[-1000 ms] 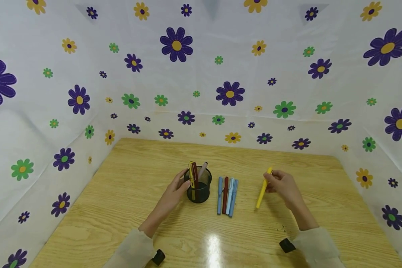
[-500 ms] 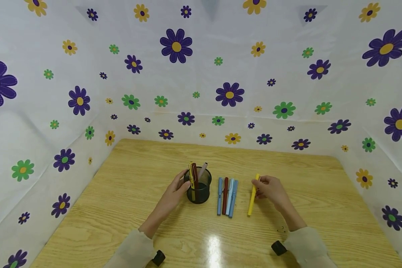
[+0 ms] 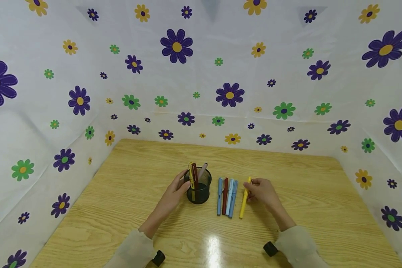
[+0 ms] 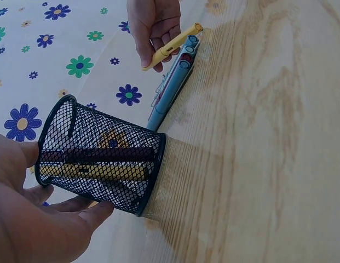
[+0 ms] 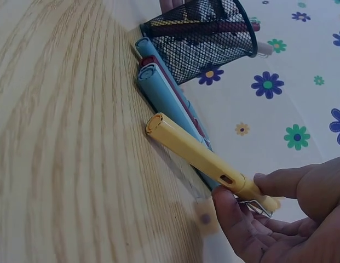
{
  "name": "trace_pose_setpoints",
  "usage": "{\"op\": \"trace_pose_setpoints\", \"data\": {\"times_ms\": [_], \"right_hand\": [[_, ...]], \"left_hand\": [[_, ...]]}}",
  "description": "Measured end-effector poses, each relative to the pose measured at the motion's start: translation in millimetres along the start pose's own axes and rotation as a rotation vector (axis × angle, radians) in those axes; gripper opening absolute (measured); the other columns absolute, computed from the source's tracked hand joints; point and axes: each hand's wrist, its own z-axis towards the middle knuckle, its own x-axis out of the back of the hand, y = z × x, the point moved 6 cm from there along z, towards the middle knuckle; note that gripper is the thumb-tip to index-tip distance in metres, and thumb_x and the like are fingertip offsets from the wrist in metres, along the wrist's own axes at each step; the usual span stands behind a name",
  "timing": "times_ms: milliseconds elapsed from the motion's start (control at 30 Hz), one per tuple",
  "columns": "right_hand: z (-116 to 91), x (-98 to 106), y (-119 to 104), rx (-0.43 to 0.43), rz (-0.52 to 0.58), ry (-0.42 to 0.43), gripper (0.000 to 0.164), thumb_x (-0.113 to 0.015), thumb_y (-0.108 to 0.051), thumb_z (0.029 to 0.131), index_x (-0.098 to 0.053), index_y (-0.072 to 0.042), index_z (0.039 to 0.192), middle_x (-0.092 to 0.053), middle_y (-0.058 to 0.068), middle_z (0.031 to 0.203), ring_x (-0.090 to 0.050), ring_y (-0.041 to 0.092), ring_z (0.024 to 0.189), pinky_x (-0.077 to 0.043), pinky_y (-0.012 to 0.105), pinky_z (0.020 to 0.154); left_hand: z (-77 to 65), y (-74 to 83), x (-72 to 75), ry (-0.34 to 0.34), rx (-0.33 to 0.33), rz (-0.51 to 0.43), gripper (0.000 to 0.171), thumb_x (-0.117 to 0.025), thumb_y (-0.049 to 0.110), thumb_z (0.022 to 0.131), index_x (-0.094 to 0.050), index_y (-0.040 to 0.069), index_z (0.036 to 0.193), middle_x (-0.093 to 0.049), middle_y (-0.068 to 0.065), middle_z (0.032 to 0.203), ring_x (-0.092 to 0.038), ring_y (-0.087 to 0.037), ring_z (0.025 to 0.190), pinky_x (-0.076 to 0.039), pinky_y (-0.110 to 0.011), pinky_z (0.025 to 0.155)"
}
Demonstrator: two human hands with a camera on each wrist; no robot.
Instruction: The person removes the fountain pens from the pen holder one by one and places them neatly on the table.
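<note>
Right now the yellow capped pen (image 3: 243,204) is pinched by its clip end between the thumb and fingers of the right hand (image 3: 262,191), just right of a row of four pens on the worktop (image 3: 147,167). That narrow gap to the row is the relation that matters: the pen's long axis runs near to far, almost parallel to the row, with its butt towards the person and slanting slightly more to the left. Its clip end is raised; whether the butt touches the wood I cannot tell.

Left to right, the row has a blue pen (image 3: 219,201), a dark red pen (image 3: 225,201), a pale blue pen (image 3: 229,197) and a second blue pen (image 3: 233,201), which is the nearest neighbour to the yellow one. Clearly the right hand is closer to this row's outer side.

Beyond the row's left side, the left hand (image 3: 174,191) curves its thumb and fingers round the black mesh pen cup (image 3: 202,195), which stands upright with several pens inside.
</note>
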Motion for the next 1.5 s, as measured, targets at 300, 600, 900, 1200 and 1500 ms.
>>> {"op": "trace_pose_setpoints", "data": {"times_ms": [300,600,900,1200,1500], "right_hand": [[1.9,-9.0,0.8,-0.020,-0.052,0.024,0.026,-0.065,-0.014,0.103,-0.065,0.012,0.100,-0.069,0.015,0.076,-0.068,0.023,0.060,-0.060,0.034,0.056],[7.7,-17.4,9.6,-0.046,-0.115,0.025,0.026,-0.065,-0.016,0.102,-0.067,0.007,0.091,-0.067,0.013,0.065,-0.065,0.018,0.050,-0.057,0.030,0.049],[9.0,-20.6,8.0,-0.022,-0.185,0.081,0.024,-0.069,-0.015,0.098,-0.065,0.004,0.083,-0.064,0.010,0.058,-0.062,0.019,0.044,-0.056,0.032,0.043],[6.8,-19.2,5.5,0.013,-0.169,0.100,0.031,-0.067,-0.016,0.100,-0.065,0.014,0.108,-0.068,0.014,0.069,-0.066,0.021,0.049,-0.058,0.033,0.047],[3.5,-15.0,-9.9,0.127,-0.270,0.180,0.031,-0.062,-0.017,0.103,-0.067,0.011,0.117,-0.069,0.013,0.080,-0.057,0.016,0.055,-0.045,0.028,0.050]], "left_hand": [[-0.6,0.3,0.4,0.004,-0.002,-0.013,0.063,-0.051,0.029,0.111,-0.024,0.009,0.165,-0.039,-0.029,0.157,-0.036,-0.042,0.147,-0.034,-0.060,0.116],[-1.3,0.4,0.3,0.008,-0.002,-0.005,0.062,-0.051,0.029,0.111,-0.025,0.010,0.164,-0.039,-0.031,0.157,-0.036,-0.043,0.147,-0.033,-0.061,0.116],[-0.9,0.2,0.5,0.008,0.003,-0.013,0.062,-0.051,0.030,0.111,-0.025,0.011,0.165,-0.037,-0.028,0.159,-0.034,-0.042,0.149,-0.032,-0.061,0.117],[-0.8,2.2,1.1,0.011,0.004,0.005,0.063,-0.050,0.032,0.111,-0.025,0.012,0.165,-0.034,-0.029,0.160,-0.031,-0.043,0.149,-0.031,-0.062,0.117],[-1.6,2.2,0.2,0.010,0.007,0.003,0.062,-0.050,0.031,0.111,-0.025,0.011,0.165,-0.034,-0.029,0.160,-0.031,-0.043,0.150,-0.031,-0.062,0.117]]}}
